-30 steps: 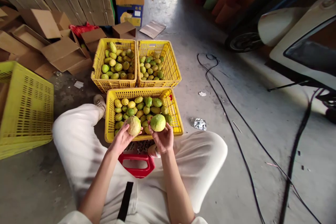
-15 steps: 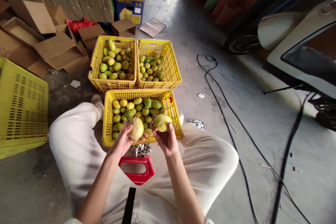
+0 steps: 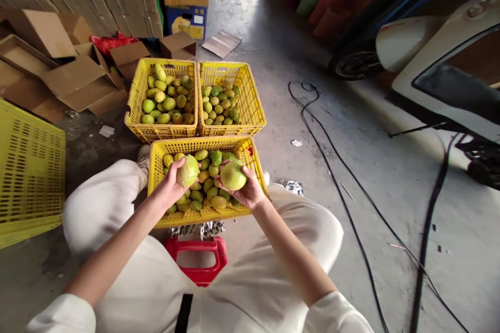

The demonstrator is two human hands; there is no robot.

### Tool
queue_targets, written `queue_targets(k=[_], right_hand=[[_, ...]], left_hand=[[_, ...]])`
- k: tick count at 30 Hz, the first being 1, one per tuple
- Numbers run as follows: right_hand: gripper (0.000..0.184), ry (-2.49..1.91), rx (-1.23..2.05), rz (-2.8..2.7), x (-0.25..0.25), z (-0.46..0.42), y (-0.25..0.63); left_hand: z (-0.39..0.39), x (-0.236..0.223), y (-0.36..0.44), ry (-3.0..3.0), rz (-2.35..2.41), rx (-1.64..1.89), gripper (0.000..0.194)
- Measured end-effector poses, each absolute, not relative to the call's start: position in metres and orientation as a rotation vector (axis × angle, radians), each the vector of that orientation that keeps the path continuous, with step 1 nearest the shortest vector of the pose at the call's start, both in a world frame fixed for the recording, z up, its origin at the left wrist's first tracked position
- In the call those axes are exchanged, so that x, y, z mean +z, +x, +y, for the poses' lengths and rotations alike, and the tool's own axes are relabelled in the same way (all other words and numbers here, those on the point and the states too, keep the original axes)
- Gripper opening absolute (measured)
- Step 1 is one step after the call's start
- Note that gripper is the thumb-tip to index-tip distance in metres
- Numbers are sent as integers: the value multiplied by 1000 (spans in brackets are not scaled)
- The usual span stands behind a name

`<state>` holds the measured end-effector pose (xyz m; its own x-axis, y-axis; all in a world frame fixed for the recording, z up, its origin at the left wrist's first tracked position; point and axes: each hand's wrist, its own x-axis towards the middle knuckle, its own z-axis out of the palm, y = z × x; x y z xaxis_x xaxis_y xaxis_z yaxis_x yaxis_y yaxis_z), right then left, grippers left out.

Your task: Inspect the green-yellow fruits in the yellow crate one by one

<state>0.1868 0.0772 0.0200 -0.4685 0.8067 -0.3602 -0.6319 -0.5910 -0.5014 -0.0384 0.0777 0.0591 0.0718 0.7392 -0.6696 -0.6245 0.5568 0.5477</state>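
Above the front yellow plastic crate (image 3: 255, 197), each of my hands holds one large, smooth, yellow-green oval fruit; I cannot tell its exact kind. My left hand (image 3: 169, 187) is closed around the left fruit (image 3: 188, 170), with the thumb along its top. Cupped in my right hand (image 3: 250, 191) is the right fruit (image 3: 233, 175), its pale round side facing up. The two fruits are a short gap apart. Beneath and between them lie several smaller-looking green and yellow fruits (image 3: 196, 195) in the crate, partly hidden by my hands.
Two more yellow crates of fruit, a left one (image 3: 130, 114) and a right one (image 3: 253, 99), adjoin behind. Cardboard boxes (image 3: 78, 78) pile up at left beside another crate (image 3: 33, 166). Black cables (image 3: 332, 145) and a scooter (image 3: 437, 57) are on the right. A red plastic piece (image 3: 221, 257) sits between my legs.
Both hands have moved away over the crate, and farther apart, still holding the fruits. The fruits have been turned, the left one now showing a greener side. The view has shifted slightly.
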Motion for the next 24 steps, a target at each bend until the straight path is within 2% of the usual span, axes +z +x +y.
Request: queue_targets(k=[3,12,18,24], right_hand=[[46,-727,2140,-395,9,78,188],[47,-739,2171,-239,3,82,190],[46,-773,2126,-239,-9,83,191],[40,-792,2123,-295,3,84,181]], left_hand=[[82,51,-35,81,1120,1042,20],[94,50,-35,-5,1186,868,42],[90,36,-41,109,1098,871,22],[84,26,-39,92,997,984,23]])
